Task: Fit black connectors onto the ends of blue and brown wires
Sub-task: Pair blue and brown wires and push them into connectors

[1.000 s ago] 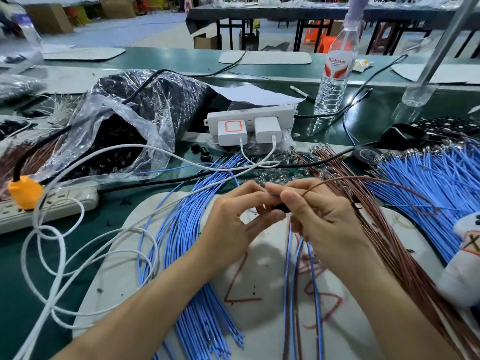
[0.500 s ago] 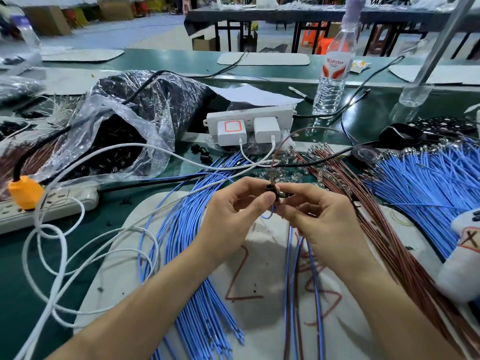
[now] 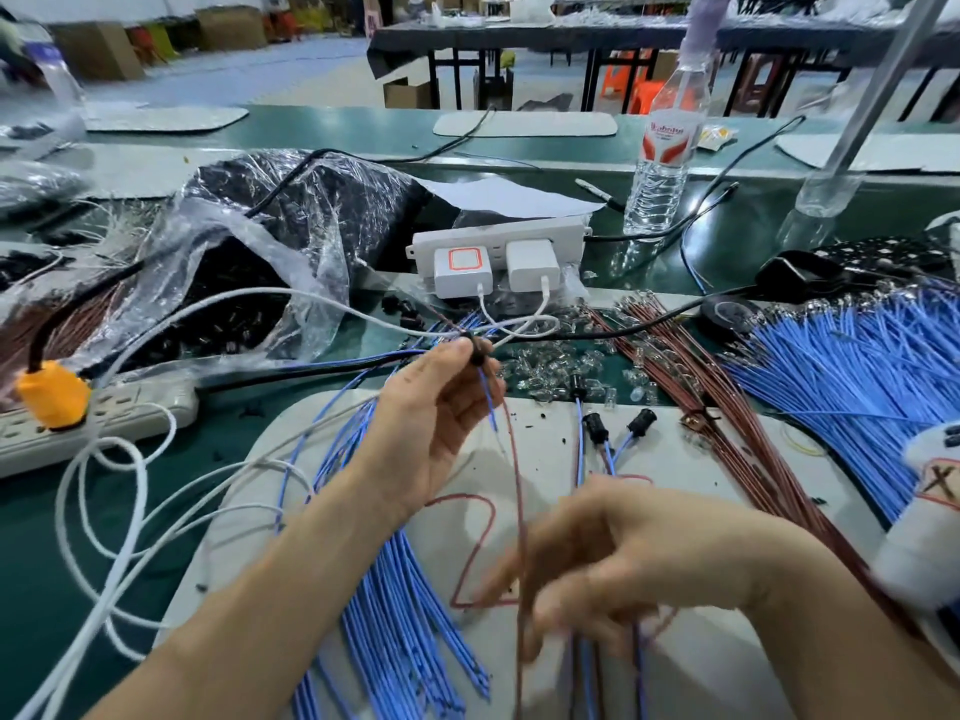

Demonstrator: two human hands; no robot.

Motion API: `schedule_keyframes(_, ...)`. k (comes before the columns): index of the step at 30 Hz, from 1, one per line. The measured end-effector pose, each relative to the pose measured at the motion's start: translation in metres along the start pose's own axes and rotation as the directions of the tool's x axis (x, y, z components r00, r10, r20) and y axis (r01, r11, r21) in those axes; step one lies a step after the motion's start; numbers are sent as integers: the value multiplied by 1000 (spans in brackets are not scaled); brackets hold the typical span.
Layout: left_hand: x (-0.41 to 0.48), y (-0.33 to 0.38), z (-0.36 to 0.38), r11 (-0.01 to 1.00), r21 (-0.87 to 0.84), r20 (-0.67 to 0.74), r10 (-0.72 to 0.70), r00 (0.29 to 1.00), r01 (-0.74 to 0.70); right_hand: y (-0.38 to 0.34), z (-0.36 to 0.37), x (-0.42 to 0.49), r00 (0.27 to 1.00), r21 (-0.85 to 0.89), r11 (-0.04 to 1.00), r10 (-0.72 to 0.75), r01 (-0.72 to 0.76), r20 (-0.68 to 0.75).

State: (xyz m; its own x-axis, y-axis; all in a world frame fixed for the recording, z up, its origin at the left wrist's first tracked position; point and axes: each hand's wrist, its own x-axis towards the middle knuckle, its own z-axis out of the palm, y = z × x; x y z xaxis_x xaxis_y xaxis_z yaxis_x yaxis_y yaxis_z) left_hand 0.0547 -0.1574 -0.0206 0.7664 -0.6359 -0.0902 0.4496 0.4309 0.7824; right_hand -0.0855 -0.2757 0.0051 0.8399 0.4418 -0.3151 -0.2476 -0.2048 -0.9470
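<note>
head | red "2" hand-drawn on white mat (image 3: 550, 444); water bottle (image 3: 665, 163) label red-white, text unreadable | left hand (image 3: 436, 433) pinches black connector (image 3: 475, 351) between thumb and fingertips, over mat's far edge | brown wire (image 3: 517, 485), blue wire (image 3: 488, 402) trail from connector towards wearer, axis far-to-near | right hand (image 3: 623, 558) blurred, fingers curled beside brown wire, grip cannot tell

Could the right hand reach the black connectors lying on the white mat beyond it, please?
Probably yes: the right hand hovers just short of the black connectors, with only bare white mat and their blue wires between. Blur hides whether it holds anything.
</note>
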Motion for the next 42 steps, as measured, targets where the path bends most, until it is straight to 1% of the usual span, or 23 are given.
schedule_keyframes(2, -6, -10, 3, 990, 143, 104, -19, 994, 4, 4, -1, 7, 961, 136, 989, -11, 51, -277)
schedule_keyframes(4, -10, -17, 3, 965, 262, 223, -34, 974, -26, 9, -3, 10, 844, 228, 967, 24, 117, -535)
schedule_keyframes(5, -11, -19, 3, 952, 303, 261, -31, 965, -51, 10, -4, 11, 796, 236, 961, 28, 145, -605)
schedule_keyframes(6, -11, -19, 2, 947, 315, 277, -23, 961, -68, 10, -4, 10, 781, 228, 961, 21, 157, -624)
schedule_keyframes(7, -10, -17, 2, 956, 287, 267, -17, 964, -63, 10, -4, 9, 816, 212, 966, 3, 148, -579)
schedule_keyframes(8, -8, -15, 2, 976, 213, 232, -18, 973, -32, 10, -3, 8, 888, 190, 975, -15, 115, -461)
schedule_keyframes(9, -6, -12, 2, 992, 123, 188, -27, 982, 4, 8, 0, 7, 959, 150, 987, -6, 51, -283)
schedule_keyframes(10, -4, -10, 1, 998, 60, 149, -31, 988, 23, 7, 2, 6, 995, 95, 995, 29, -20, -94)
schedule_keyframes(11, -2, -8, 0, 999, 40, 121, -34, 992, 29, 6, 4, 6, 996, 44, 996, 71, -73, 55)
schedule_keyframes(12, -3, -8, 0, 998, 53, 117, -41, 992, 35, 5, 6, 5, 984, 31, 994, 103, -108, 143)
schedule_keyframes(14, -6, -13, 2, 992, 119, 177, -65, 982, 44, 4, 6, 5, 976, 83, 987, 119, -136, 182)
schedule_keyframes(15, -10, -15, 3, 980, 197, 226, -59, 972, 13, 3, 5, 5, 985, 102, 987, 110, -124, 130)
schedule_keyframes(16, -13, -18, 3, 958, 285, 271, -39, 962, -41, 4, 4, 7, 996, 117, 989, 92, -93, 14)
schedule_keyframes(17, -16, -21, 4, 930, 351, 308, -8, 951, -106, 5, 3, 8, 986, 143, 989, 68, -45, -155)
schedule_keyframes(19, -19, -22, 5, 897, 386, 356, 72, 932, -216, 7, 1, 13, 876, 236, 964, 4, 126, -483)
schedule_keyframes(20, -20, -21, 5, 889, 373, 380, 116, 918, -267, 8, 0, 16, 806, 255, 940, -33, 225, -591)
schedule_keyframes(22, -21, -18, 6, 844, 378, 408, 217, 887, -380, 9, -1, 20, 693, 224, 900, -110, 373, -713)
schedule_keyframes(25, -20, -16, 5, 732, 448, 438, 321, 840, -514, 11, 0, 26, 571, 86, 884, -220, 459, -791)
schedule_keyframes(27, -20, -16, 6, 629, 497, 492, 363, 791, -598, 14, 0, 27, 492, -69, 903, -293, 423, -820)
schedule_keyframes(29, -20, -17, 6, 538, 534, 538, 379, 753, -652, 20, -2, 28, 441, -191, 912, -349, 364, -827)
schedule_keyframes(33, -20, -16, 6, 483, 550, 564, 386, 729, -681, 25, -4, 28, 420, -298, 901, -413, 314, -808)
schedule_keyframes(38, -20, -15, 7, 476, 553, 565, 389, 728, -684, 28, -5, 30, 385, -367, 878, -468, 307, -796)
schedule_keyframes(42, -20, -16, 7, 463, 565, 559, 393, 730, -683, 28, -5, 31, 387, -386, 876, -475, 289, -790)
